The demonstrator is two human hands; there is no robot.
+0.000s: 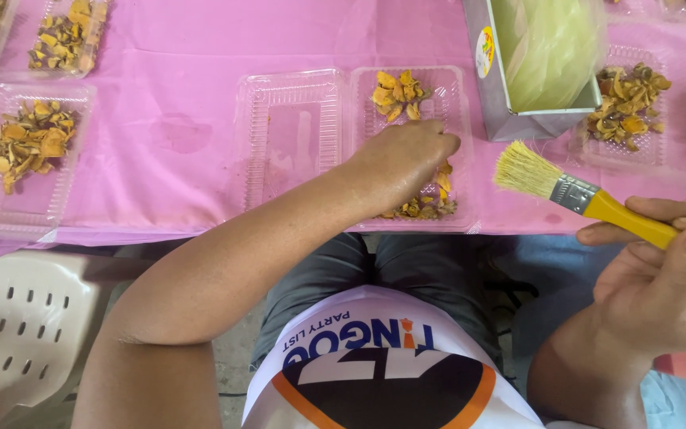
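Tray (454, 119): clear hinged plastic, lying open on the pink cloth (168, 56) at the table's near edge, its lid half (287, 135) bare beside it.
Slices (397, 94): dried yellow-orange pieces, one heap at the tray's far end, more at its near end under the hand.
Left hand (402, 159): reaches into the tray, knuckles up, fingers curled down among the slices; whether it grips any, I cannot tell.
Right hand (660, 290): off the table's edge, closed around the brush's yellow handle.
Brush (573, 191): pale bristles point left, hanging above the cloth just right of the tray.
Box (518, 119): metal, beyond the brush, holding pale green sheets.
Other trays (29, 143): filled with slices, left and right.
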